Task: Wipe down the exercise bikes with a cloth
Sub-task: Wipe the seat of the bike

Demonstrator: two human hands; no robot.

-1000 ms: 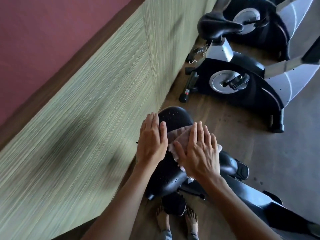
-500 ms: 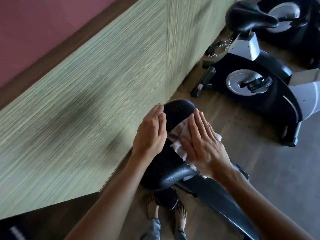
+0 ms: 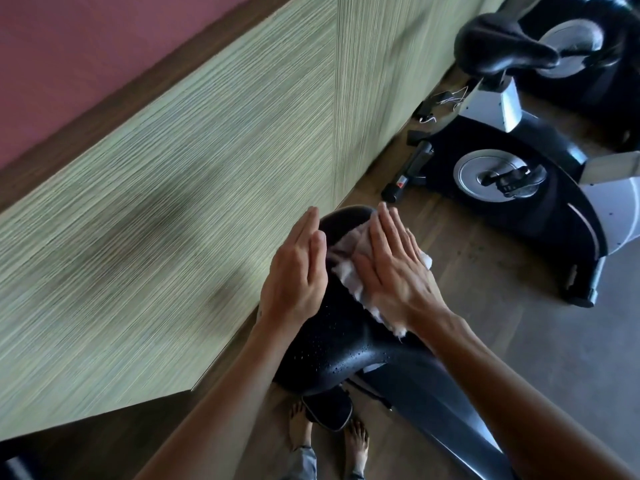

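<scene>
Head view, scene: a person stands barefoot over the saddle (image 3: pixel 332 348) of a black exercise bike beside a green-striped wall panel (image 3: pixel 173 220).
Right hand: the right hand (image 3: pixel 394 271) lies flat, fingers straight and together, pressing a pale cloth (image 3: pixel 349 275) onto the saddle's far end.
Left hand: the left hand (image 3: pixel 298 271) rests on the saddle's wall-side edge, fingers straight, holding nothing.
Cloth: bunched under the right palm, its frayed edge trailing toward the saddle's near side.
Saddle: droplets bead the near, unwiped part.
Other bikes: a second bike (image 3: pixel 519 188) stands well apart across the wood floor (image 3: pixel 467 271), a third behind it at the frame's top right corner.
Risk: the flat palm only presses the cloth, so a fast stroke could leave it behind or drop it; wet patches may go unwiped.
</scene>
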